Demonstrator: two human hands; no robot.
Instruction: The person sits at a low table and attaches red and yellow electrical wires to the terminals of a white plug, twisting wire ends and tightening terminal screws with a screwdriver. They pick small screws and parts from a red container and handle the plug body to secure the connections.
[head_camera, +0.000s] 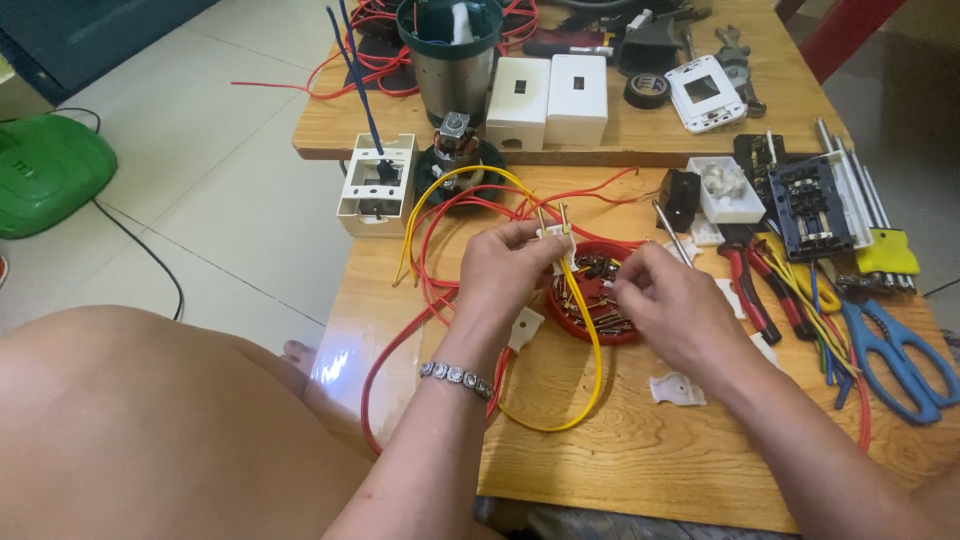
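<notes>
1. Hands meet at table centre, right over the red bowl (590, 325) of small screws and metal bits.
2. Left hand (505, 270) is pinched tight around a small white plug piece (556, 236), its two brass prongs pointing up toward twelve o'clock.
3. Right hand (672, 305) sits at three o'clock of the bowl, fingertips (612, 290) closed together above the rim; whatever they grip is too small to tell.
4. Yellow wire (592, 350) drops from the plug piece and loops toward six o'clock.
5. Red wires (430, 290) sprawl at nine o'clock of the bowl.
6. Blue scissors (900, 355) and red-handled pliers (748, 285) lie at three o'clock, well apart from the hands.
</notes>
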